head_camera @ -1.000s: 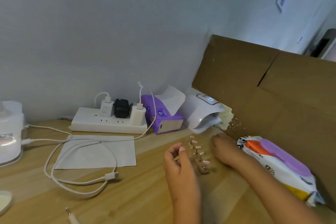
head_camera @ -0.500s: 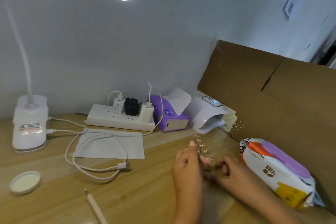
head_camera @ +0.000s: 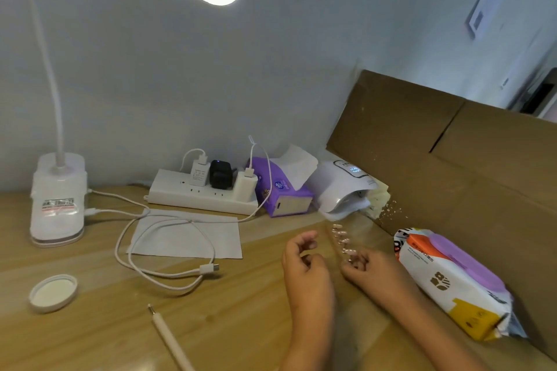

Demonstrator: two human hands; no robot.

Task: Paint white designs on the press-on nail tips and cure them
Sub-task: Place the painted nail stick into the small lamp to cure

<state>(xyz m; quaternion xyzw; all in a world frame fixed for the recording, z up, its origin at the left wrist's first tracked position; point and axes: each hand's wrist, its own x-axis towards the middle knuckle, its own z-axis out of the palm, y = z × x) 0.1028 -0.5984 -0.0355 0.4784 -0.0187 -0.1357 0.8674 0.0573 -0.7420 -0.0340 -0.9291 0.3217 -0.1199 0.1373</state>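
Note:
A row of pink press-on nail tips (head_camera: 340, 235) on a clear strip lies on the wooden desk (head_camera: 241, 325), pointing toward the white curing lamp (head_camera: 343, 193) at the back. My right hand (head_camera: 376, 274) pinches the strip's near end. Just left of the strip, my left hand (head_camera: 304, 274) hovers with fingers loosely curled and holds nothing. A thin white painting pen (head_camera: 168, 337) lies on the desk at the lower left, away from both hands.
A wet-wipes pack (head_camera: 452, 283) lies to the right against a cardboard wall (head_camera: 467, 166). At the back are a power strip (head_camera: 202, 196) and purple tissue box (head_camera: 280, 190). On the left are white paper (head_camera: 156, 235), a cable (head_camera: 208, 268), a lid (head_camera: 53, 292) and a lamp base (head_camera: 57, 199).
The view has swung left and down, bringing in the lamp base, lid and pen. My right hand slid from the strip's far end to its near end; my left hand drew back from it.

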